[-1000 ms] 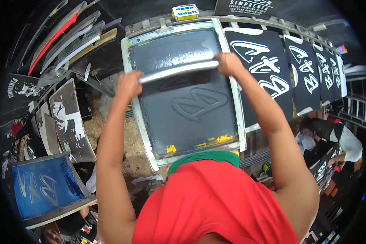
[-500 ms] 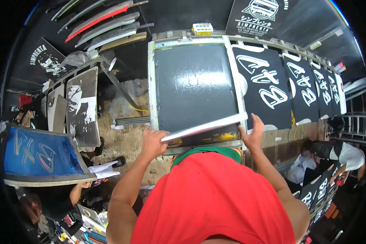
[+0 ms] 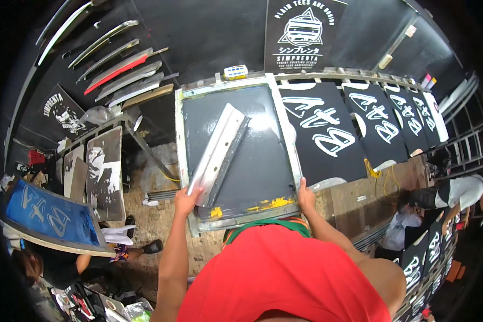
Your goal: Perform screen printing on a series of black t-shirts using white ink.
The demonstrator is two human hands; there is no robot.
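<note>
In front of me lies a screen-printing frame (image 3: 286, 129) with pale rails around a dark grey mesh (image 3: 263, 172) that shines wetly in places. A long metal squeegee (image 3: 220, 147) with a dark blade edge rests slantwise over the mesh, its near end by the left rail. My left hand (image 3: 187, 200) is closed at that rail's near end, thumb touching the squeegee's end. On the opposite side, my right hand (image 3: 306, 197) grips the right rail near its front corner, thumb up. The fingers beneath the rails are partly hidden. Yellow stains mark the mesh's near edge.
Black printed panels (image 3: 327, 129) stretch away to the right. A blue screen (image 3: 51, 217) stands at left, beside a co-worker (image 3: 70, 268). Another co-worker (image 3: 461, 196) bends at far right. Several squeegees (image 3: 118, 70) hang on the back wall; a small yellow-white box (image 3: 235, 72) sits behind the frame.
The squeegee went from lying crosswise at the near edge, between my hands, to slantwise on the mesh. Both hands moved onto the frame's sides. My view shifted.
</note>
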